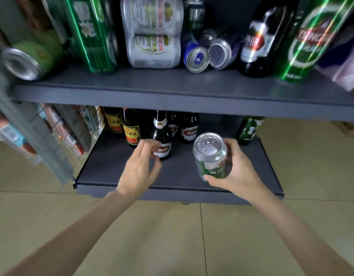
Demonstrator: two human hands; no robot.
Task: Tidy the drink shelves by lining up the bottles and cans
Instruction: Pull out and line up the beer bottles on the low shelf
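Green and silver, the can (211,157) sits in the right hand (238,172), fingers and thumb wrapped round its body, top facing up, held just above the front right of the lower shelf (120,176). The left hand (139,168) reaches toward the nearest brown bottle (162,139), fingers loosely curled and holding nothing; whether a fingertip already touches the label is hard to tell through the blur. The step in hand looks like placing this can while straightening the bottle row behind it, where 2 yellow-labelled bottles (130,129), more brown bottles (189,128) and a green bottle (247,129) stand unevenly spaced. Next, the can probably needs setting down upright in a gap along the row, with the left grip closing round the front bottle to push it back in line. On the upper shelf (172,92), 3 cans lie on their sides: a green one (31,58), a blue one (195,56) and a silver one (221,52); these will want standing up later.
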